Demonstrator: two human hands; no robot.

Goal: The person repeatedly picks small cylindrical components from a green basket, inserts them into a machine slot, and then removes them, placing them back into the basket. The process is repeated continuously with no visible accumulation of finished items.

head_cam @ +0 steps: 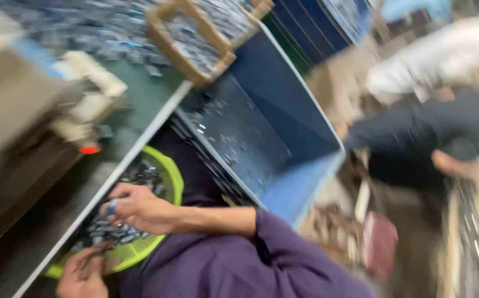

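Green mesh basket (pixel 168 175) lay tilted below the table edge, holding a heap of small dark metal parts (pixel 109 230); detail was blurred.

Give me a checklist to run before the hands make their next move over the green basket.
1. Picture sharp enough to judge fine detail: not ok, heavy motion blur.
2. Green basket within reach: ok, it sits under both hands, below the table edge.
3. Small dark parts in the basket: ok, a pile is there.
4. Right hand on the pile: ok, it rests on the parts; what the fingers pinch: cannot tell.
5. Left hand grip: cannot tell, partly cut off at the frame's bottom.
6. Blue bin beside the basket: ok, open with few parts inside.
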